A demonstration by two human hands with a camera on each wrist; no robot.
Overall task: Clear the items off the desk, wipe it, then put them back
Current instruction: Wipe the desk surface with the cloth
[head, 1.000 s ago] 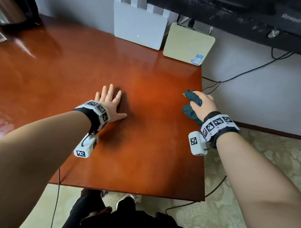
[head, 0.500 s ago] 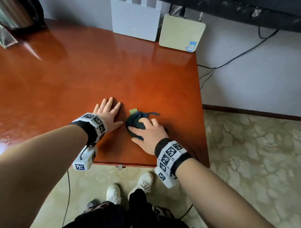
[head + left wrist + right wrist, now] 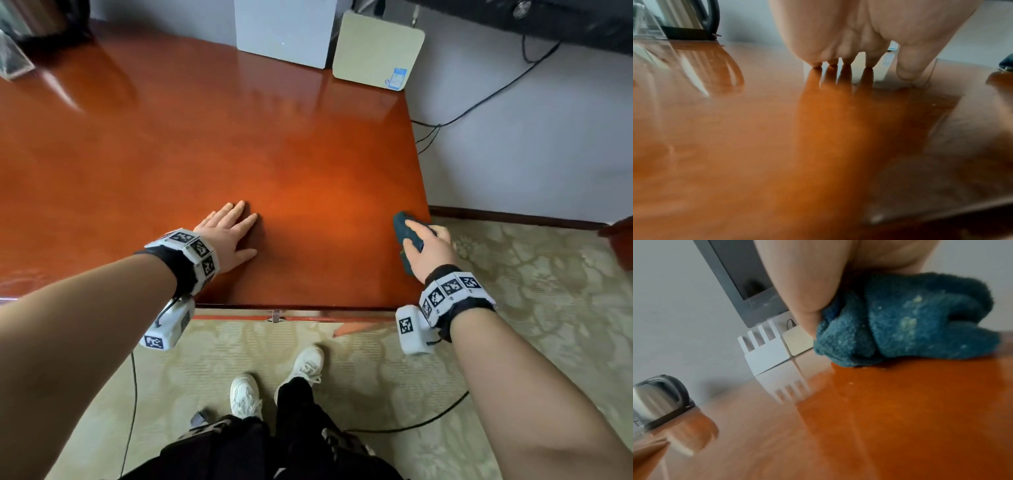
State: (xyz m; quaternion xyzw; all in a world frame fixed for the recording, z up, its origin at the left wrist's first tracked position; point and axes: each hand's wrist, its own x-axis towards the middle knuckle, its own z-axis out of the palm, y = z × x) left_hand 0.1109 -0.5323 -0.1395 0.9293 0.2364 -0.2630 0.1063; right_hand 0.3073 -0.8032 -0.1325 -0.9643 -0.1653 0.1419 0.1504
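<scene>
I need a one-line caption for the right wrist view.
Right hand grips a crumpled dark teal cloth against the glossy red-brown wooden desk.

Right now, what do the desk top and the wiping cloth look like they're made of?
Desk top: looks like wood under a glossy reddish-brown lacquer; it mirrors the fingers and the white box, though it could be veneer. Cloth: dark teal, fuzzy looped pile like terry or microfibre, bunched, with pale specks.
</scene>
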